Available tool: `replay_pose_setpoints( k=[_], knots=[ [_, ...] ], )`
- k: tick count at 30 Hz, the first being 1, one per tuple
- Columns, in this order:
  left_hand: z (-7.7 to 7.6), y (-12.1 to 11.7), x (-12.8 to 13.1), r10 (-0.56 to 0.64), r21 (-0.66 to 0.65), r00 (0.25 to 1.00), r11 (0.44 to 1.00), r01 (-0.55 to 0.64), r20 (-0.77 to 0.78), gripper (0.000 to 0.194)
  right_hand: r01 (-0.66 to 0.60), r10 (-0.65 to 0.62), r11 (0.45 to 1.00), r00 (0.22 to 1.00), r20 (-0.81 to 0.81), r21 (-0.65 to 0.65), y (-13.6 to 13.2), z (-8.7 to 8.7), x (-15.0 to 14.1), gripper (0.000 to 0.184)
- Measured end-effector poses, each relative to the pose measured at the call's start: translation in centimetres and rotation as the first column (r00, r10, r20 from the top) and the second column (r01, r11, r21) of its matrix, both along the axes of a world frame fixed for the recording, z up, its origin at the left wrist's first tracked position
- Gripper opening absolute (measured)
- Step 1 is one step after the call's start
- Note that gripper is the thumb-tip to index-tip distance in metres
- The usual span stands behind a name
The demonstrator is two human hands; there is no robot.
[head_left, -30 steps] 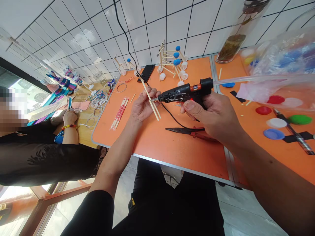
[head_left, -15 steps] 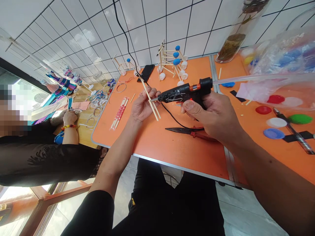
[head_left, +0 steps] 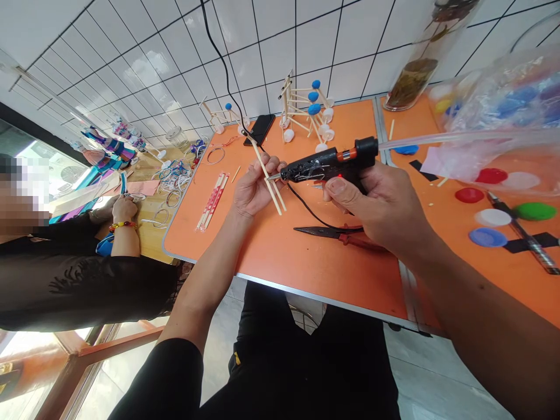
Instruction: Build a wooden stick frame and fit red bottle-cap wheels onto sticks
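The left hand's grip [head_left: 256,186] is pinching wooden sticks [head_left: 272,192] above the orange worktop [head_left: 280,274], while the right hand's grip [head_left: 371,207] is closing around a black glue gun [head_left: 326,164] mid-frame.

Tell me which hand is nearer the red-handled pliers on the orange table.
Right. The right hand, gripping the glue gun, sits just above the handles of the red-handled pliers. The left hand, pinching the wooden sticks, is farther away, up and to the left.
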State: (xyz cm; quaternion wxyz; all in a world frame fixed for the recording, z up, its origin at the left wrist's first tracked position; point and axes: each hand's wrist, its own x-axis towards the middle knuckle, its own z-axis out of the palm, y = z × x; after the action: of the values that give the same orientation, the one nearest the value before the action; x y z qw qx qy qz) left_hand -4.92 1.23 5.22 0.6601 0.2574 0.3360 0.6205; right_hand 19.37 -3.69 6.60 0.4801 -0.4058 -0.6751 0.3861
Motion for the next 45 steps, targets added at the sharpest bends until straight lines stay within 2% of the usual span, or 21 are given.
replay_pose_setpoints(
  k=[4,10,16,21,25,30,35,39,45],
  knots=[
    [-0.3,0.1,-0.2,0.011,0.018,0.998,1.0,-0.01,-0.069,0.025,-0.01,0.01,1.0,1.0,-0.022,-0.008,0.0,0.1,-0.1,0.046],
    [-0.5,0.2,-0.3,0.034,0.031,0.991,0.999,-0.03,-0.127,0.023,-0.003,0.003,1.0,1.0,-0.008,-0.029,0.0,0.2,0.0,0.06],
    [-0.7,0.3,-0.4,0.051,0.006,0.984,0.999,-0.05,-0.168,0.029,-0.006,0.005,1.0,1.0,-0.018,-0.021,-0.1,0.3,-0.1,0.048],
    [-0.8,0.4,-0.4,0.036,0.059,0.991,0.998,-0.028,-0.128,0.028,-0.005,0.004,1.0,1.0,-0.023,-0.026,-0.1,0.3,-0.2,0.039],
    [-0.8,0.4,-0.4,0.044,0.042,0.988,0.998,-0.038,-0.147,0.027,-0.013,0.012,0.999,0.999,-0.035,-0.034,-0.1,0.3,-0.1,0.04],
    [-1.2,0.5,-0.7,0.021,0.088,0.995,0.996,-0.012,-0.102,0.023,-0.027,0.027,0.999,0.999,-0.034,-0.017,0.0,0.2,-0.2,0.037],
    [-1.1,0.6,-0.8,0.063,0.071,0.993,0.996,-0.056,-0.103,0.021,-0.028,0.029,0.999,0.999,-0.033,0.033,0.3,0.0,0.2,0.038],
    [-0.4,0.8,-0.6,0.051,0.057,0.998,0.997,-0.049,-0.04,0.02,0.009,-0.008,1.0,0.999,-0.046,0.008,0.9,-0.3,0.7,0.04],
    [-0.2,1.6,-0.4,0.084,-0.048,0.995,0.995,-0.086,-0.055,0.021,0.08,-0.079,0.997,0.994,-0.073,0.008,1.0,-0.2,0.6,0.04]
  ],
)
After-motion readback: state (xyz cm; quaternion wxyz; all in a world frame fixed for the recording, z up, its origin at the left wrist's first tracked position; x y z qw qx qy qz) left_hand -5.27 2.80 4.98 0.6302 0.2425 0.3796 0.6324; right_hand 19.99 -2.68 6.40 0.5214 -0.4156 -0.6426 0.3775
